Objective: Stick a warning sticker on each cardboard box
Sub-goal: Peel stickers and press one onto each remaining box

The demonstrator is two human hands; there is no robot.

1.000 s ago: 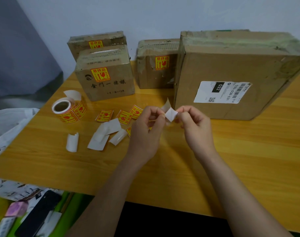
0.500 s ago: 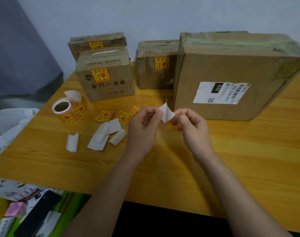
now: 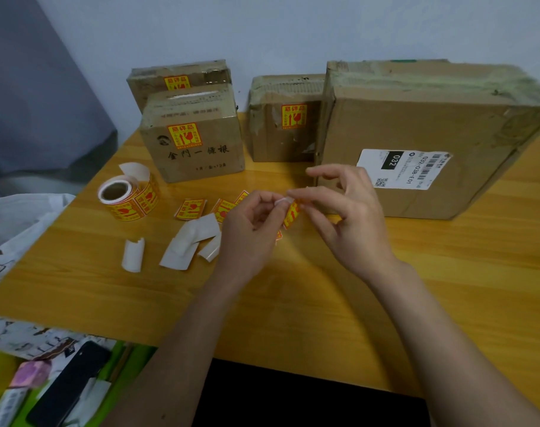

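A yellow-and-red warning sticker (image 3: 291, 213) hangs between my two hands above the wooden table (image 3: 447, 272). My left hand (image 3: 250, 229) pinches its white backing at the top edge. My right hand (image 3: 345, 217) holds the sticker's right side with thumb and finger, other fingers spread. Three smaller cardboard boxes each carry a warning sticker: one at the back left (image 3: 176, 78), one in front of it (image 3: 194, 137), one in the middle (image 3: 284, 118). The large box (image 3: 432, 124) on the right shows only a white shipping label (image 3: 401, 167).
A sticker roll (image 3: 127, 198) lies left of the hands. Loose stickers (image 3: 190, 208) and peeled white backings (image 3: 188, 241) are scattered on the table beside it. A white bag (image 3: 13, 223) sits at the left edge. A phone (image 3: 65, 386) lies below the table's front edge.
The white backing faced me before; now the sticker has turned and its printed yellow face shows. My right hand has spread its fingers and shifted slightly right.
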